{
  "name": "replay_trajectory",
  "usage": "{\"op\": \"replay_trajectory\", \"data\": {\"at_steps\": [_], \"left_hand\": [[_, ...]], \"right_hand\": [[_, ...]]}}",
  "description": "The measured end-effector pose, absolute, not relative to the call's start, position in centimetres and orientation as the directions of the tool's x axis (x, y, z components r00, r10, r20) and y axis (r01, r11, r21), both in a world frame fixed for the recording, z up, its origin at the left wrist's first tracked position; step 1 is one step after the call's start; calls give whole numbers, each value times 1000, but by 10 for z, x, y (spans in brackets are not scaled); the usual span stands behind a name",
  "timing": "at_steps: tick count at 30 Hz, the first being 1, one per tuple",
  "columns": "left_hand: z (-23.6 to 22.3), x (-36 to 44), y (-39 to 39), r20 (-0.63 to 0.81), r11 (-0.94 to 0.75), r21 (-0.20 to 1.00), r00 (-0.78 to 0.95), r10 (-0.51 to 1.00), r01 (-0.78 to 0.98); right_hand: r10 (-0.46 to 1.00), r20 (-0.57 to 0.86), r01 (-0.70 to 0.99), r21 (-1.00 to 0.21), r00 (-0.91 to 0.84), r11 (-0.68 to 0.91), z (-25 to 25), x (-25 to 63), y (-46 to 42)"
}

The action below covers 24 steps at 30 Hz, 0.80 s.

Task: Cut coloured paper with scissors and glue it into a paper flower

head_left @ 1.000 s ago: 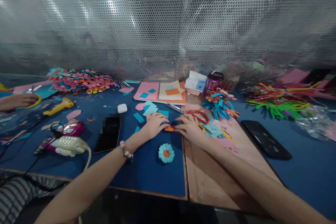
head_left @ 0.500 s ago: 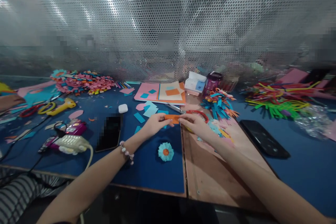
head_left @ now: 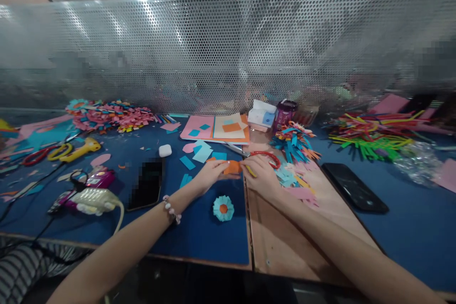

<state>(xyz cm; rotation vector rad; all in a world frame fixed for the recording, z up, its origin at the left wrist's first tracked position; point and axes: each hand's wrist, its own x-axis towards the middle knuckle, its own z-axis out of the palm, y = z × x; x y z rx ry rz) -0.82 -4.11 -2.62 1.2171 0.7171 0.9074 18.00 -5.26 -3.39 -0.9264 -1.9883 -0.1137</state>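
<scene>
A small orange paper piece point(head_left: 232, 167) is held above the blue tabletop point(head_left: 210, 242), bent or curled. My left hand point(head_left: 210, 174) pinches its left end between thumb and fingers. At the paper's right edge, the closed fingertips of my right hand point(head_left: 261, 176) touch it. A small yellow strip-like thing point(head_left: 251, 171) shows by the right fingers; whether they grip it I cannot tell. Below my hands lies a light-blue paper flower point(head_left: 223, 208) with an orange centre. Behind them are cut blue paper pieces point(head_left: 203, 151) and scissors with a red handle point(head_left: 272, 157).
Left stand a phone point(head_left: 147, 183), a white earbud case point(head_left: 165, 150), a yellow glue gun point(head_left: 81, 149) and a power strip point(head_left: 94, 199) with cords. A fringed paper bunch point(head_left: 295, 141) and another dark phone point(head_left: 354, 186) lie right. A perforated metal panel point(head_left: 199, 57) closes the back.
The orange paper has gone from flat to bent, and its wide side shows more. My right hand has turned and lowered slightly. Another person's hand at the far left has left the view.
</scene>
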Motion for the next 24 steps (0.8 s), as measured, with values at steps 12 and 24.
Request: {"op": "replay_trajectory", "data": {"at_steps": [12,24], "left_hand": [[-27,-10,-40,34,100,968,511,859,-232],[-26,-15,-37,73,-41,997,564,822,-70]], "right_hand": [[348,677,649,253,-648,717,-30,184,-61],[777,567,532,-584,-273,613,-28,176,-57]]}}
